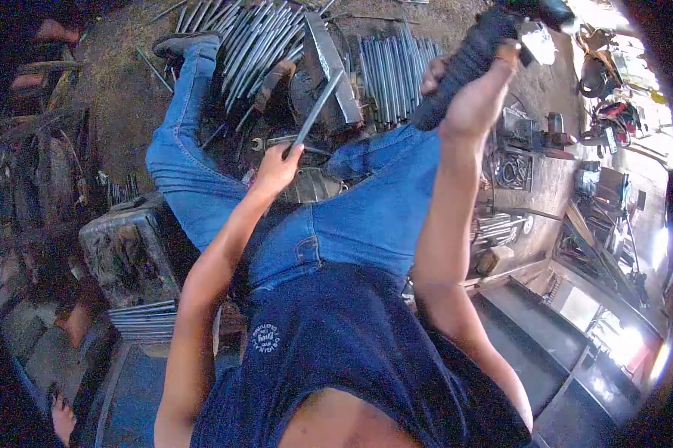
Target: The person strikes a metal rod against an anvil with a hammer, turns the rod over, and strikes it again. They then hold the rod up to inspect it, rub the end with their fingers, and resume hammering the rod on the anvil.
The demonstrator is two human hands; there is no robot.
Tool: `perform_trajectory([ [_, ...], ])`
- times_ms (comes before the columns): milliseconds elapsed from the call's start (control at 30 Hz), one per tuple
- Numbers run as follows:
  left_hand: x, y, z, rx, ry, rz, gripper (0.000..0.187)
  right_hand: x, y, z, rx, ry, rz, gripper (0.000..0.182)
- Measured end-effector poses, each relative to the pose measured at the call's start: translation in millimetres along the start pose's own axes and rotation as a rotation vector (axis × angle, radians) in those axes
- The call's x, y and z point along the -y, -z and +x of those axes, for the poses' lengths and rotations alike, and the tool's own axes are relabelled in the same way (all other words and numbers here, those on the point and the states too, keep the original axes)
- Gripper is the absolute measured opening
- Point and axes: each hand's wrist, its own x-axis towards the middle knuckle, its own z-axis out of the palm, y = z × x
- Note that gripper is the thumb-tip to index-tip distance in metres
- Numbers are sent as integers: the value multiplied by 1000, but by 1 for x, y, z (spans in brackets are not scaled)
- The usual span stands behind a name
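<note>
Currently, left hand (pixel 277 168) closed round a metal rod (pixel 318 108), which slants far-right onto the anvil block (pixel 329 71). Right hand (pixel 478 93) grips a black hammer handle (pixel 463 63), raised at right.

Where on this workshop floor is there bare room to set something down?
Bare dirt floor lies open between the raised left shoe and the dark clutter at the frame's left. It is crowded ahead: metal rods, the anvil block, more rods. Tools fill the bench at right.
</note>
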Motion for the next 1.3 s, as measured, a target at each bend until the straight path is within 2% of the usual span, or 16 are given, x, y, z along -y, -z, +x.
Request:
perform_trajectory([
  [33, -1, 1, 0, 2, -15, 55, 36, -14, -6, 0, -10, 40, 48, 58],
  [100, -9, 7, 1, 31, 54, -42, 37, -112, -2, 7, -9, -229, -140, 64],
  [133, -11, 6, -4, 76, 129, -137, 38, -134, -13, -6, -73, -407, -454, 68],
  [167, -15, 6, -1, 75, 116, -140, 38, -227, 9, 11, -104, -351, -705, 73],
  [200, -20, 9, 9, 76, 76, -150, 38, -236, 14, 15, 3, -458, -446, 71],
  [267, -14, 13, 9, 66, 53, -179, 38, -164, -1, -2, 153, -637, -229, 67],
  [300, -9, 13, -1, 86, 53, -183, 39, -165, -1, -2, 113, -605, -337, 64],
  [433, -9, 14, -6, 85, 165, -104, 38, -142, 4, -23, 79, -641, -233, 62],
  [667, -18, 26, -8, 148, 267, -228, 40, -208, 33, -26, 16, -667, -387, 60],
  [833, -8, 31, -2, 303, 285, -310, 44, -177, 22, -34, 52, -716, -306, 57],
  [900, 0, 27, -1, 315, 127, -252, 47, -166, 22, -33, 72, -772, -213, 56],
  [1000, -4, 27, -7, 323, 205, -304, 44, -145, 32, -18, 103, -738, -210, 63],
  [1033, -1, 21, -3, 379, 362, -477, 37, -124, 31, -14, 110, -709, -152, 64],
  [1100, -15, 25, -8, 363, 416, -432, 35, -64, 19, -12, 57, -576, -241, 58],
  [1267, -7, 21, -6, 327, 403, -409, 36, 4, 8, 4, 4, 52, 16, 59],
  [1300, -4, 20, -5, 327, 405, -406, 36, -2, 4, 4, 2, 50, 18, 59],
])
